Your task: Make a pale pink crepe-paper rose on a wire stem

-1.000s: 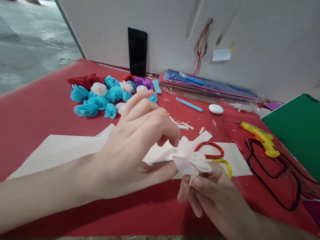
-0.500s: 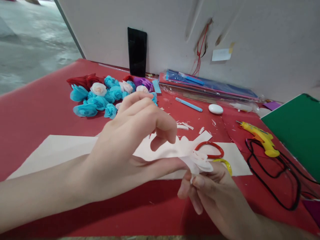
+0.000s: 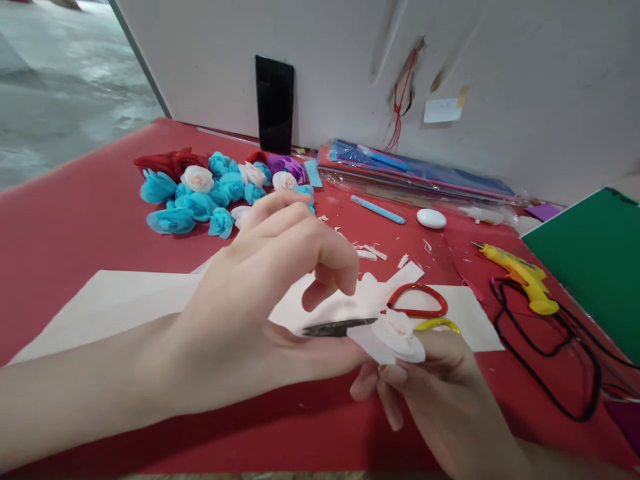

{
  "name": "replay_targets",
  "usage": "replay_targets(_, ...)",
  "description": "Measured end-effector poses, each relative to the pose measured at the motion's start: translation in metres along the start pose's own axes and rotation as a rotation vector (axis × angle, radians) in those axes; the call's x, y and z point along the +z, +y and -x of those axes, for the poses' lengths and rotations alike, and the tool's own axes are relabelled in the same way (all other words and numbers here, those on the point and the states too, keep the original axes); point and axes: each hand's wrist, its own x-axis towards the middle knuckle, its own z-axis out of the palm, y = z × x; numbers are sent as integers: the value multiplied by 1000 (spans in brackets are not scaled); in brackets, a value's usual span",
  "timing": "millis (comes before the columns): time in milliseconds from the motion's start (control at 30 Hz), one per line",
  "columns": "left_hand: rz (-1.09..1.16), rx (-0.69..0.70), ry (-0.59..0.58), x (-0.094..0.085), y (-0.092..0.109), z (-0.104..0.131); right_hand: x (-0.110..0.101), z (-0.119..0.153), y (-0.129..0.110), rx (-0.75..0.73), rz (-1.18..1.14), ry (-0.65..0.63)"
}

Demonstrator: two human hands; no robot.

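Observation:
A pale pink paper flower point(image 3: 399, 328) is pinched between the thumb and fingers of my right hand point(image 3: 450, 393), low right of centre. It has a rolled middle and a loose petal strip sticking out to the left. My left hand point(image 3: 250, 293) reaches in from the left, its straight thumb touching that strip. Its other fingers are bent and raised, well apart from the thumb. Behind the flower lie scissors with a red handle loop point(image 3: 417, 300), a yellow one and dark blades; the flower hides part of them. Under them spreads a sheet of pale paper point(image 3: 125, 297).
Blue, white, red and purple paper flowers point(image 3: 200, 203) are heaped at the back left. A phone point(image 3: 275, 105) leans on the wall. Paper scraps point(image 3: 370, 253), a blue pen point(image 3: 377, 209), a white oval object point(image 3: 431, 218) and a yellow glue gun point(image 3: 523, 273) with black cord lie beyond.
The flower has turned in my right hand, so its rolled middle now faces up. My left thumb has shifted slightly down, and the scissors' blades have come into view.

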Motion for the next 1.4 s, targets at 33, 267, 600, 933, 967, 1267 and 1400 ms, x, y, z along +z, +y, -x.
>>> replay_targets(33,4,-3,2,0,0,0,1,-1,-1,-16,20,0)
replay_targets(267,18,3,-22,1,1,-1,1,1,-5,-36,156,57)
replay_targets(600,-115,84,-27,5,2,1,2,3,-6,-105,295,97)
replay_targets(933,-236,209,-78,-5,5,-2,10,-1,-15,-327,503,149)
replay_targets(967,-231,234,-55,-7,5,-4,10,-1,-17,-338,534,154)
replay_targets(1267,-26,-107,2,5,6,1,-11,-7,-24,-728,802,54)
replay_targets(1400,334,-405,-122,6,13,-1,-25,-11,-27,-864,964,-14)
